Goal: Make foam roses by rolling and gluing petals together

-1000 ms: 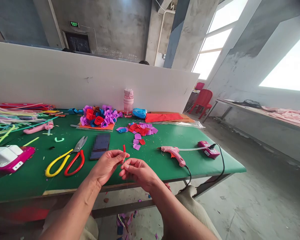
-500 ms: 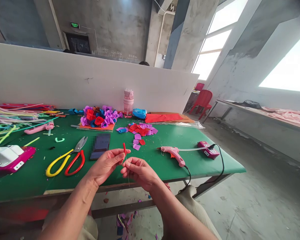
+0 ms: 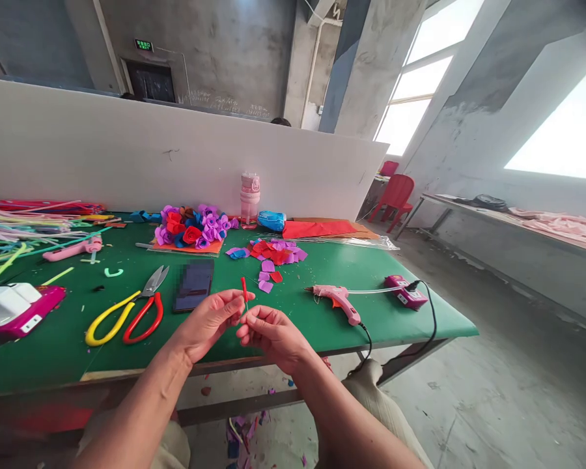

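A thin wire stem with a small red rolled tip (image 3: 244, 288) stands upright between my hands, above the table's near edge. My left hand (image 3: 218, 319) pinches it just under the red part with thumb and fingertips. Close beside it on the right, my right hand (image 3: 271, 332) has its fingers closed on the thin wire lower down. Beyond my hands lie loose purple petals (image 3: 265, 285) and a pile of red and purple petals (image 3: 278, 252). Finished-looking purple, red and blue paper flowers (image 3: 193, 228) are heaped on an orange sheet.
Scissors (image 3: 144, 311) and a dark phone (image 3: 193, 286) lie left of my hands. A pink glue gun (image 3: 339, 301) and a magenta power block (image 3: 405, 292) are on the right. Pipe cleaners (image 3: 34, 228), a pink bottle (image 3: 249, 200) and red paper (image 3: 317, 228) sit farther back.
The view has shifted very slightly. My hands keep nearly the same pose, and the wire's lower end no longer shows clearly below my right hand.
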Demonstrator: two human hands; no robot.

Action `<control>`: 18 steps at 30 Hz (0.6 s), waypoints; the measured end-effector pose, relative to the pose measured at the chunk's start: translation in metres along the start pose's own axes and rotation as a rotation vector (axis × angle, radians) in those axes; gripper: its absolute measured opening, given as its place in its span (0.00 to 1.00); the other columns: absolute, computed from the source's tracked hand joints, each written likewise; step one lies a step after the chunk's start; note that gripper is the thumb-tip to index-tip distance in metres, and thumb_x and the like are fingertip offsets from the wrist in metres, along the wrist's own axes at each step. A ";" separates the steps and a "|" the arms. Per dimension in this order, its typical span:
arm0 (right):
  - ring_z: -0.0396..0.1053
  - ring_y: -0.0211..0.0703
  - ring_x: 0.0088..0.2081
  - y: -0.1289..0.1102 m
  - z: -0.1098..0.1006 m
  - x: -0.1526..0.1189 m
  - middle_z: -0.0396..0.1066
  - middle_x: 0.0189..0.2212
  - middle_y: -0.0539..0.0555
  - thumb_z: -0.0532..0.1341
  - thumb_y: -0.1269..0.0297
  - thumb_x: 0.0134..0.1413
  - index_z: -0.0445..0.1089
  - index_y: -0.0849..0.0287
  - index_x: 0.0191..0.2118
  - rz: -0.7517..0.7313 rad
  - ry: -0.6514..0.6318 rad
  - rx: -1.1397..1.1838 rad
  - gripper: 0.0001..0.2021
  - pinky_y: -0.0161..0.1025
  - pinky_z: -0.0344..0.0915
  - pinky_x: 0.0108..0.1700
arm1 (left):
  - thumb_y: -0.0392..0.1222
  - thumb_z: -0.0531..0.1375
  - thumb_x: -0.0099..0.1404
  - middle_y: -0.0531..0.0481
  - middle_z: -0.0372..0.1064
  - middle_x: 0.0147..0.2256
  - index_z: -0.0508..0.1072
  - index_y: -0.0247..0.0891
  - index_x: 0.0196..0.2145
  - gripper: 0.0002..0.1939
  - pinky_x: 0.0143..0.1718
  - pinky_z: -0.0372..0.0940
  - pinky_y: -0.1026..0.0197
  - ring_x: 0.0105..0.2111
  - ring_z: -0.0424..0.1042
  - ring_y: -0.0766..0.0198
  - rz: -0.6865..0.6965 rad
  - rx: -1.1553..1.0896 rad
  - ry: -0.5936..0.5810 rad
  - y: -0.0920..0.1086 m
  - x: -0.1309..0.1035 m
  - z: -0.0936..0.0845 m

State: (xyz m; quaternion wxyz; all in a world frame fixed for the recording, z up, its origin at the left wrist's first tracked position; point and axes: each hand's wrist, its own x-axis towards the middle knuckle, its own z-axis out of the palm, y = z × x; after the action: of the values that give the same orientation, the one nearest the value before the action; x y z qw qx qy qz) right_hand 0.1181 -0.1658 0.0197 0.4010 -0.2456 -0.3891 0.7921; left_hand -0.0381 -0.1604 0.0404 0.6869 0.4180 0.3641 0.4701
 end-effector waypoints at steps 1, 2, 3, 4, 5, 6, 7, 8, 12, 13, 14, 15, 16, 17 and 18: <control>0.68 0.32 0.24 0.000 0.000 0.000 0.74 0.25 0.52 0.69 0.55 0.43 0.70 0.63 0.30 0.003 -0.002 0.000 0.15 0.32 0.62 0.32 | 0.48 0.68 0.52 0.53 0.65 0.22 0.76 0.32 0.34 0.17 0.25 0.62 0.67 0.23 0.63 0.71 -0.007 0.012 0.021 0.000 0.000 0.001; 0.68 0.32 0.24 0.001 -0.001 0.000 0.74 0.25 0.52 0.69 0.55 0.44 0.70 0.63 0.31 0.004 -0.003 -0.002 0.15 0.32 0.63 0.33 | 0.46 0.69 0.51 0.53 0.65 0.21 0.76 0.31 0.32 0.15 0.25 0.62 0.67 0.23 0.63 0.71 -0.010 0.014 0.045 -0.001 0.000 0.002; 0.68 0.32 0.24 0.002 -0.001 0.001 0.74 0.25 0.52 0.69 0.55 0.44 0.70 0.63 0.31 0.004 -0.004 -0.005 0.15 0.32 0.63 0.33 | 0.45 0.69 0.50 0.53 0.65 0.20 0.76 0.30 0.29 0.14 0.25 0.62 0.68 0.23 0.63 0.71 -0.004 0.006 0.069 -0.002 0.001 0.003; 0.68 0.32 0.24 0.003 -0.002 0.001 0.74 0.25 0.52 0.68 0.55 0.44 0.70 0.63 0.31 0.002 -0.006 -0.009 0.15 0.32 0.63 0.34 | 0.44 0.70 0.49 0.53 0.65 0.19 0.76 0.31 0.27 0.13 0.25 0.62 0.68 0.22 0.63 0.71 0.006 -0.010 0.089 -0.004 0.002 0.004; 0.68 0.32 0.25 0.003 -0.002 0.001 0.74 0.25 0.52 0.68 0.55 0.45 0.71 0.63 0.32 -0.002 -0.009 -0.014 0.16 0.33 0.63 0.34 | 0.44 0.70 0.48 0.54 0.65 0.19 0.75 0.31 0.25 0.13 0.24 0.61 0.69 0.22 0.62 0.72 0.014 -0.029 0.102 -0.005 0.003 0.006; 0.68 0.32 0.25 0.004 -0.003 0.002 0.74 0.26 0.52 0.68 0.55 0.45 0.71 0.63 0.32 -0.004 -0.011 -0.019 0.16 0.33 0.63 0.34 | 0.44 0.70 0.48 0.54 0.64 0.18 0.74 0.32 0.24 0.13 0.22 0.60 0.69 0.20 0.62 0.72 0.019 -0.047 0.106 -0.007 0.003 0.007; 0.68 0.32 0.25 0.004 -0.004 0.002 0.74 0.26 0.52 0.68 0.55 0.45 0.71 0.64 0.32 -0.006 -0.012 -0.022 0.16 0.33 0.63 0.34 | 0.43 0.70 0.47 0.55 0.63 0.18 0.73 0.33 0.23 0.12 0.20 0.59 0.69 0.19 0.61 0.72 0.018 -0.062 0.101 -0.007 0.003 0.008; 0.68 0.32 0.25 0.004 -0.004 0.002 0.74 0.26 0.52 0.68 0.55 0.45 0.71 0.64 0.32 -0.005 -0.014 -0.023 0.15 0.32 0.63 0.34 | 0.43 0.70 0.48 0.56 0.63 0.18 0.72 0.34 0.23 0.12 0.19 0.59 0.69 0.18 0.61 0.72 0.012 -0.070 0.084 -0.008 0.003 0.009; 0.69 0.32 0.25 0.004 -0.005 0.001 0.74 0.26 0.52 0.68 0.55 0.45 0.70 0.63 0.31 0.008 -0.010 -0.022 0.15 0.32 0.63 0.33 | 0.43 0.67 0.53 0.57 0.64 0.21 0.72 0.37 0.31 0.11 0.20 0.61 0.67 0.18 0.62 0.72 -0.006 -0.066 -0.009 -0.005 0.001 0.007; 0.69 0.32 0.25 0.004 -0.004 0.001 0.74 0.26 0.52 0.68 0.55 0.45 0.70 0.63 0.31 0.009 -0.008 -0.023 0.15 0.32 0.63 0.33 | 0.44 0.67 0.54 0.56 0.65 0.21 0.72 0.37 0.33 0.11 0.20 0.62 0.66 0.19 0.63 0.71 -0.008 -0.057 -0.017 -0.005 0.000 0.006; 0.69 0.32 0.25 0.004 -0.004 0.000 0.74 0.25 0.52 0.69 0.55 0.44 0.70 0.64 0.31 0.011 -0.007 -0.024 0.15 0.32 0.63 0.33 | 0.45 0.66 0.54 0.56 0.65 0.21 0.73 0.36 0.33 0.12 0.20 0.62 0.66 0.19 0.63 0.71 -0.010 -0.041 -0.015 -0.004 0.000 0.006; 0.68 0.32 0.24 0.004 -0.003 0.000 0.74 0.25 0.52 0.69 0.55 0.44 0.70 0.64 0.31 0.015 -0.006 -0.024 0.16 0.32 0.63 0.33 | 0.45 0.66 0.54 0.55 0.64 0.21 0.73 0.35 0.33 0.13 0.20 0.62 0.66 0.19 0.63 0.71 -0.010 -0.023 -0.003 -0.004 0.000 0.005; 0.68 0.32 0.24 0.005 -0.002 0.000 0.74 0.25 0.52 0.69 0.56 0.43 0.70 0.64 0.30 0.019 -0.008 -0.025 0.16 0.32 0.63 0.33 | 0.46 0.67 0.53 0.55 0.64 0.20 0.74 0.33 0.31 0.13 0.20 0.61 0.66 0.19 0.62 0.71 -0.007 -0.005 0.012 -0.004 0.000 0.005; 0.68 0.32 0.24 0.005 -0.002 0.000 0.74 0.25 0.52 0.69 0.55 0.43 0.70 0.64 0.30 0.024 -0.012 -0.026 0.16 0.32 0.63 0.33 | 0.46 0.67 0.52 0.55 0.63 0.19 0.73 0.33 0.28 0.13 0.19 0.61 0.66 0.18 0.62 0.71 0.000 0.008 0.030 -0.005 0.001 0.004; 0.68 0.32 0.24 0.006 -0.002 0.000 0.74 0.25 0.52 0.69 0.55 0.43 0.70 0.64 0.30 0.029 -0.016 -0.029 0.16 0.33 0.63 0.34 | 0.46 0.68 0.51 0.55 0.63 0.19 0.72 0.33 0.25 0.13 0.19 0.60 0.67 0.18 0.61 0.71 0.012 0.014 0.049 -0.005 0.001 0.004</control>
State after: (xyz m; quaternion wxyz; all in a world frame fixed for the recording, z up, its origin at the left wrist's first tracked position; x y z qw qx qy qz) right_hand 0.1168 -0.1673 0.0141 0.3829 -0.2505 -0.4003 0.7940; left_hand -0.0323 -0.1617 0.0372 0.6721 0.4133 0.3814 0.4817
